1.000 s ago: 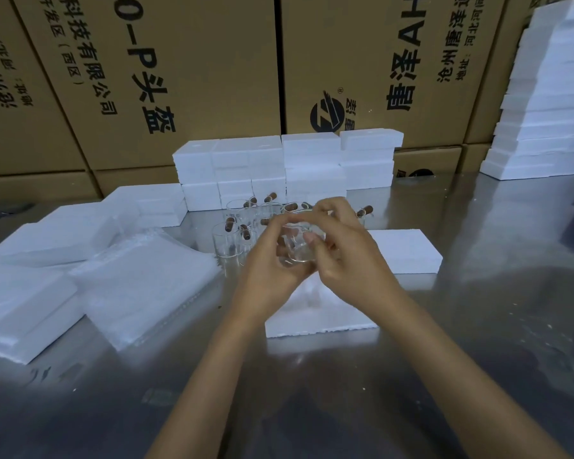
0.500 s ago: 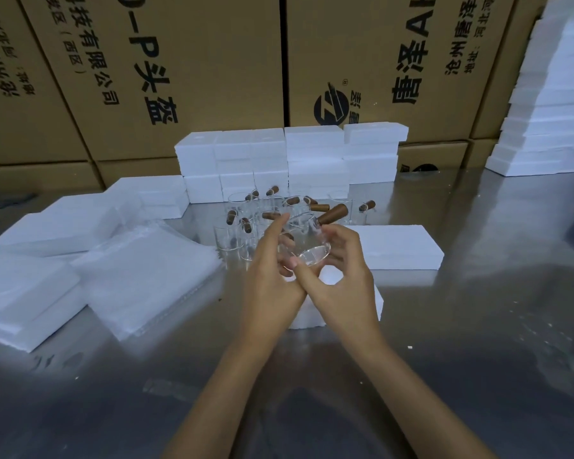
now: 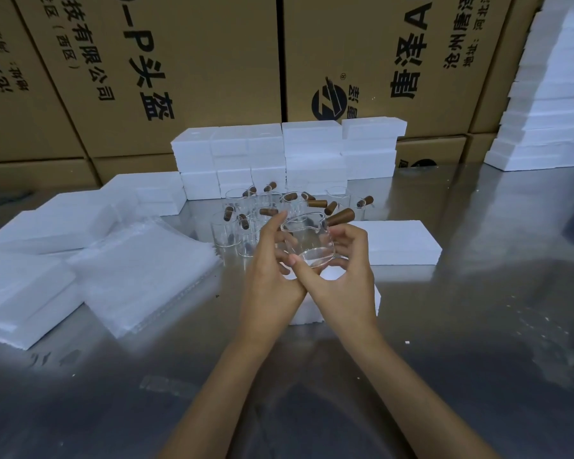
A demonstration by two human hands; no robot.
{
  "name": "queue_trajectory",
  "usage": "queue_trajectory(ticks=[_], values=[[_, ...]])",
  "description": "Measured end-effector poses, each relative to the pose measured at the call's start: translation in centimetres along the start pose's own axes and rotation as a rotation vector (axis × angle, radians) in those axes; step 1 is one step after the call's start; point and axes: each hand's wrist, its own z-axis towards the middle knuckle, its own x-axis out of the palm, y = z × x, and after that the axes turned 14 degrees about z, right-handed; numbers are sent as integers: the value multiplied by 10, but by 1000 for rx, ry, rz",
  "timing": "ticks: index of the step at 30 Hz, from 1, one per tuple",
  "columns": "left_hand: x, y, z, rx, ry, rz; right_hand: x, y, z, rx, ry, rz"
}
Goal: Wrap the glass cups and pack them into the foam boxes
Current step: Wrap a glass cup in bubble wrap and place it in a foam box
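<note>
Above the middle of the steel table (image 3: 444,376), a clear glass cup (image 3: 307,241) with a brown wooden handle (image 3: 340,217) is held up off the surface between both hands, tilted, its handle pointing toward 1 o'clock. The left hand (image 3: 272,276) cups it from the 9 o'clock side, fingers curled against the wall. The right hand (image 3: 342,279) grips it from the 3 o'clock side, thumb laid across the base, fingers wrapped behind. No wrapping is on the cup.

Directly beneath the hands lies a foam box (image 3: 338,306), mostly hidden by them. At 2 o'clock from the cup, just beside it, a flat foam lid or box half (image 3: 401,241) rests on the table. At 11 o'clock stands a cluster of unwrapped glass cups (image 3: 246,223) with like handles, upright, close together.

At 9 o'clock a stack of clear bubble-wrap bags (image 3: 140,276) lies flat. Farther toward 9 and 10 o'clock, foam pieces (image 3: 24,293) lie in low piles. At 12 o'clock, behind the cluster, closed foam boxes (image 3: 285,157) are stacked in a row. At 2 o'clock, well apart, a tall foam stack (image 3: 550,104) stands at the table's far edge. Printed cardboard cartons (image 3: 186,67) form the back wall.
</note>
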Motion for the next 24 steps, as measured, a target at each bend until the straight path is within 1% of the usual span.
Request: queue_trajectory(ticks=[3,4,6,8,9,13,14,16,19,20,22,24], values=[[-1,1,2,-7,-14,9,-1,0,2,42,-11,53],[-1,0,3,-6,-17,12,-1,1,3,82,-14,108],[-2,-1,4,-3,-13,-2,-3,4,7,230,-22,291],[-3,0,5,-1,1,-11,-5,5,9,387,20,455],[-4,0,5,10,12,-2,-6,5,11,437,57,508],[-10,1,8,39,40,3,-6,7,12,521,137,654],[-11,1,8,40,31,12,-6,7,12,522,140,643],[-13,2,9,46,4,52,-5,8,9,451,143,503],[-12,3,6,44,-43,164,1,9,0,189,78,159],[-11,2,5,53,-69,209,3,8,-1,130,57,113],[-9,1,3,90,-125,270,3,6,-1,120,44,147],[-8,0,3,106,-167,297,0,7,3,225,34,281]])
